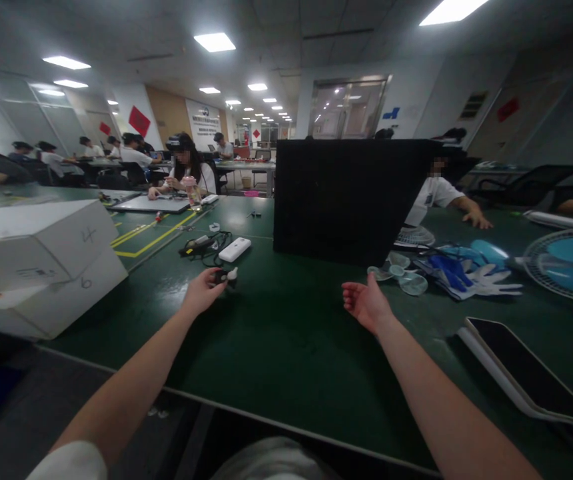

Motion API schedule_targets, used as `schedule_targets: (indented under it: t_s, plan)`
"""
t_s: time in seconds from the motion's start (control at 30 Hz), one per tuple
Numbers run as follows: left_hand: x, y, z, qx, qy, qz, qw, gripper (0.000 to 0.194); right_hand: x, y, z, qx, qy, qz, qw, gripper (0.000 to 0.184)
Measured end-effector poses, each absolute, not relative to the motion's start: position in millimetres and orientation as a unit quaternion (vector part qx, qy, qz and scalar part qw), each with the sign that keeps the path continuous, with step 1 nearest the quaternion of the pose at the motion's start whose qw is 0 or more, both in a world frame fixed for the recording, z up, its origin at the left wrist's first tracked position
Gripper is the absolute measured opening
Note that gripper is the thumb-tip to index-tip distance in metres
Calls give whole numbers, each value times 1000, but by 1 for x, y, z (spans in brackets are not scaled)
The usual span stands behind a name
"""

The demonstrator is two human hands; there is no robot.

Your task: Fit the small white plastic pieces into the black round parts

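Observation:
My left hand [202, 293] is closed on a small black-and-white part [231, 276], whose kind I cannot make out, just above the green table. Its thumb and fingers partly cover the black end, while a white knob points to the right. My right hand [366, 305] is held with its palm turned inward and its fingers loosely bent, with nothing in it. Just beyond its fingertips lies a clear fan blade [400, 271]. Between my two hands is the bare green tabletop [281, 327].
A black box-like panel [336, 200] stands upright ahead. On the left are a white box [41, 260], a white power bank [235, 249] and a coiled black cable [204, 247]. On the right lie gloves [471, 277], a fan grille [571, 263] and a phone [526, 367]. Co-workers sit beyond.

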State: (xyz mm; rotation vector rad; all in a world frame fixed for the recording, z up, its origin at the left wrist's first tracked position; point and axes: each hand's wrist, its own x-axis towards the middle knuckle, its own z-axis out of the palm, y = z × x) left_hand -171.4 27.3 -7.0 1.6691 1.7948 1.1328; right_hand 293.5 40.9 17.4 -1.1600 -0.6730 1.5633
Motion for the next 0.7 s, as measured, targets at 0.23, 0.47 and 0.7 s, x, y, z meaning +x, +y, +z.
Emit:
schedule_targets:
  t_s: [0.23, 0.47, 0.7]
  plan:
    - [-274, 9, -13, 582, 736, 333, 91, 62, 291, 40, 20, -477, -262, 656, 523, 68]
    - [-278, 2, -3, 597, 762, 238, -81, 57, 291, 42, 18, -476, -269, 654, 523, 67]
    - [-258, -7, 10, 607, 756, 161, -186, 51, 294, 44, 14, -482, -279, 651, 515, 66]
